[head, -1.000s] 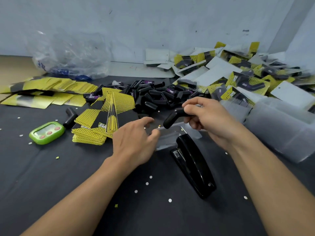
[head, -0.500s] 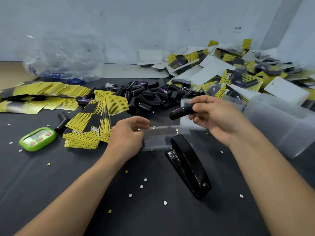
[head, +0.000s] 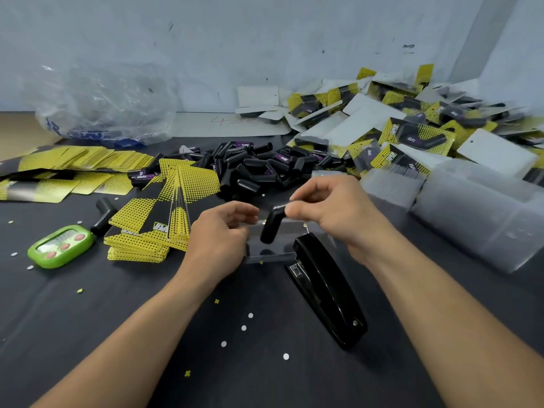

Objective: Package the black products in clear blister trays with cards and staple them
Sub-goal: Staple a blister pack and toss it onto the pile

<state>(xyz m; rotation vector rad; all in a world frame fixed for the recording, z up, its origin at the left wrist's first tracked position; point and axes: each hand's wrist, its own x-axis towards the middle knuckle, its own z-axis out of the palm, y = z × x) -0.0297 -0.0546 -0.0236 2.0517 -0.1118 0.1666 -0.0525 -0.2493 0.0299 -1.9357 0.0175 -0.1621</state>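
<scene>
Two hands meet over the dark table (head: 117, 319). Right hand (head: 332, 219) pinches the bent top end of one black product (head: 272, 225) between thumb and fingertips; its long arm points down and slightly left, lower tip over the clear blister tray (head: 273, 251), contact unclear. Left hand (head: 217, 240) grips the tray's left end, fingers curled, thumb hidden. Tray is see-through, edges hard to trace, its right corner behind the stapler (head: 326, 290). Loose product pile (head: 253, 169) lies behind, card stack (head: 153, 228) left of the left hand
</scene>
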